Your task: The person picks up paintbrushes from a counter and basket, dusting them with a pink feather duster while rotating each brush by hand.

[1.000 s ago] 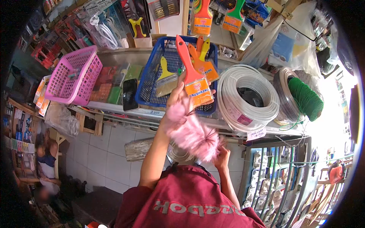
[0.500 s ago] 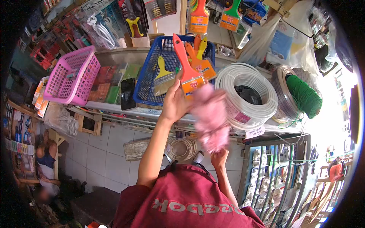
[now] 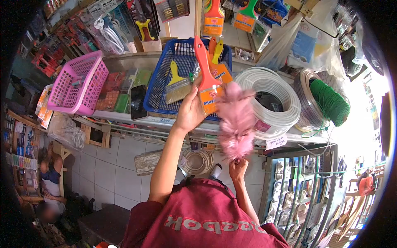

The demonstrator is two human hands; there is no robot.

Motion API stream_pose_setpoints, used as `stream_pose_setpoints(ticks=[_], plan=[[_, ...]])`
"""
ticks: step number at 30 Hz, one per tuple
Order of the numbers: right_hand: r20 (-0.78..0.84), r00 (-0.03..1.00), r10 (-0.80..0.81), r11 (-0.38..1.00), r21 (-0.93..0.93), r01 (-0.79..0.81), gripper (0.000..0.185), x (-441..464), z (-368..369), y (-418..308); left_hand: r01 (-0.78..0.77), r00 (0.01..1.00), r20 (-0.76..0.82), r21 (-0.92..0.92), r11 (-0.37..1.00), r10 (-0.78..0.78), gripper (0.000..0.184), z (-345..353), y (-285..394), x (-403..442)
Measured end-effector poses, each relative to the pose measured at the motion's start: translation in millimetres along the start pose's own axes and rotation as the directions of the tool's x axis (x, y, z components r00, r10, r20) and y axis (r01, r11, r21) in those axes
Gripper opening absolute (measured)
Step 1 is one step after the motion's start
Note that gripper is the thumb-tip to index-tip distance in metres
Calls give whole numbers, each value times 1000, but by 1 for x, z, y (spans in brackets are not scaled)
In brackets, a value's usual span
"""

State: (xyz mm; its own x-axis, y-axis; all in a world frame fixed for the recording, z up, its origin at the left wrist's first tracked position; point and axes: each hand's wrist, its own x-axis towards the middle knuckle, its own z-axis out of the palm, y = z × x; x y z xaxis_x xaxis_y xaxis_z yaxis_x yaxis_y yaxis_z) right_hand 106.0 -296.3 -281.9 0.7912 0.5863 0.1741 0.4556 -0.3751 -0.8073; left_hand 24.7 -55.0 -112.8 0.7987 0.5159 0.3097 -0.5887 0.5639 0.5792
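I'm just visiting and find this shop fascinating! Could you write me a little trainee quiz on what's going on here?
1. Which hand grips the pink duster?
2. True or false: the black phone lies between the pink basket and the blue basket.
3. The left hand holds a brush. What colour is its handle?
A. Green
B. Blue
C. Red

Key:
1. The right hand.
2. True.
3. C.
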Motion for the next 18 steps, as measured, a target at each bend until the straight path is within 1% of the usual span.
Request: stream_pose_setpoints(ticks=[2, 3, 4, 6, 7, 10, 11, 14, 15, 18], plan=[[31, 992, -124, 991, 55, 122, 10, 2, -1, -4, -5, 1000, -17, 202, 979, 8, 54, 6, 7, -3], [76, 986, -150, 988, -8, 151, 13, 5, -6, -4, 20, 999, 36, 59, 998, -22, 55, 1, 3, -1], [62, 988, -142, 989, -40, 144, 12, 5, -2, 6, 59, 995, 89, -82, 995, -52, 55, -3, 0, 2], [37, 991, -126, 987, -100, 129, 11, 6, 12, 30, 7, 1000, 6, -61, 998, -7, 56, -2, -3, 0], [-28, 998, 56, 998, 32, -56, 13, 9, 3, -9, 0, 998, 61, -113, 994, 7, 55, 3, -2, 1], [27, 998, -65, 997, 43, 64, 14, 9, 5, -3, 3, 1000, -10, 221, 975, -1, 55, 3, 6, -2], [12, 982, -186, 982, 37, 186, 14, 11, 5, -3, 43, 965, 261, -150, 988, -2, 54, -16, -6, 5], [7, 999, -46, 999, -21, 46, 12, 17, 8, 0, 19, 999, 31, -32, 999, -18, 54, -1, -1, 1], [14, 999, 48, 997, -67, -47, 12, 17, 5, -6, 37, 998, 57, -121, 992, -30, 53, -3, -3, 1], [28, 999, -34, 999, 37, 33, 13, 18, -2, -26, 51, 998, 48, 0, 999, -51, 54, -10, -1, -1]])
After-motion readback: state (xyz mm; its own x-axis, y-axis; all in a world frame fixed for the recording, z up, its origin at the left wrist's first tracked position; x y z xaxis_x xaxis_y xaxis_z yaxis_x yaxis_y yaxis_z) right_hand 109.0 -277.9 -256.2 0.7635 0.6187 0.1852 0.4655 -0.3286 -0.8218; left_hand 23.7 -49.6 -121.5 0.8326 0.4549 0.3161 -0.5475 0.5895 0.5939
